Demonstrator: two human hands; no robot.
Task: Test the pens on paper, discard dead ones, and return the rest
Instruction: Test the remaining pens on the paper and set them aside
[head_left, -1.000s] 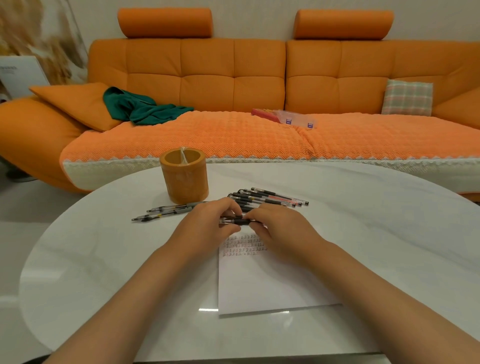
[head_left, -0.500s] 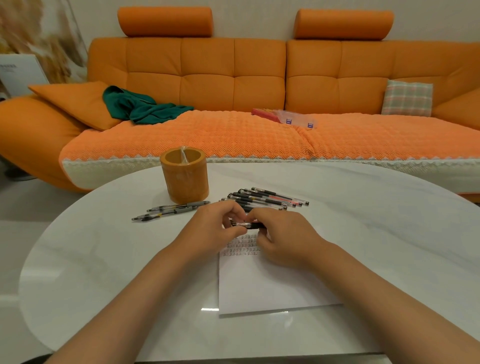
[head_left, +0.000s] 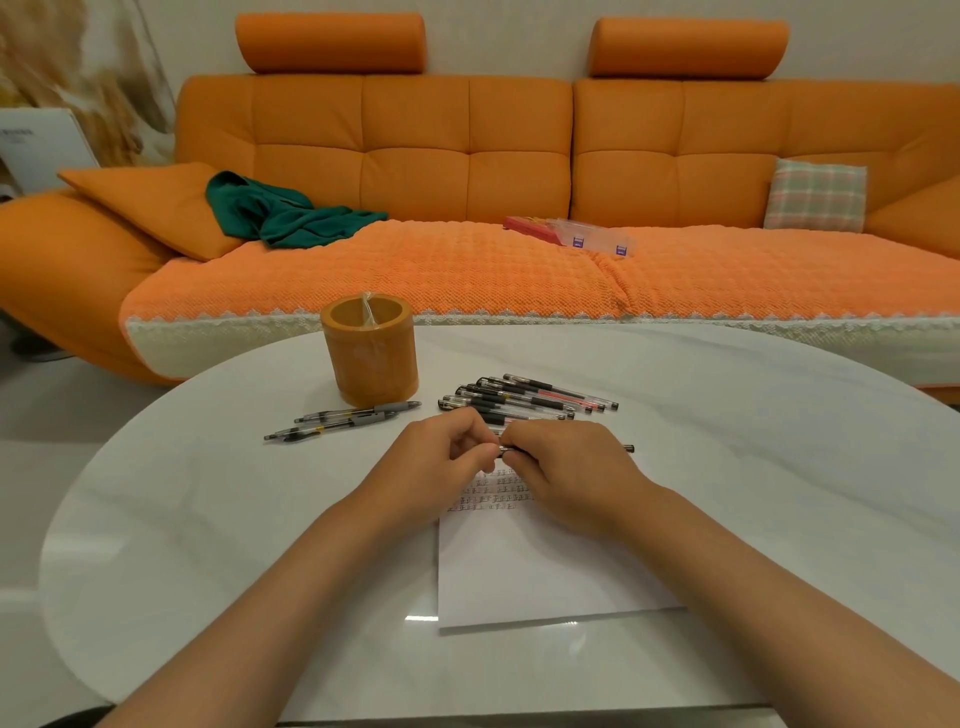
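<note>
Curled fingers of the left hand (head_left: 441, 460) and right hand (head_left: 569, 467) squeeze one pen (head_left: 500, 450). Right under them lies the paper (head_left: 545, 571). The orange cup (head_left: 370, 353) stands behind to the left, and other pens (head_left: 524, 400) lie just behind.

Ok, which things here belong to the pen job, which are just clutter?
Job: pen gripped by left hand and right hand, paper, pile of pens, two grey pens, orange cup.
Lying about: green cloth, clear box, checked cushion, on the sofa.
</note>
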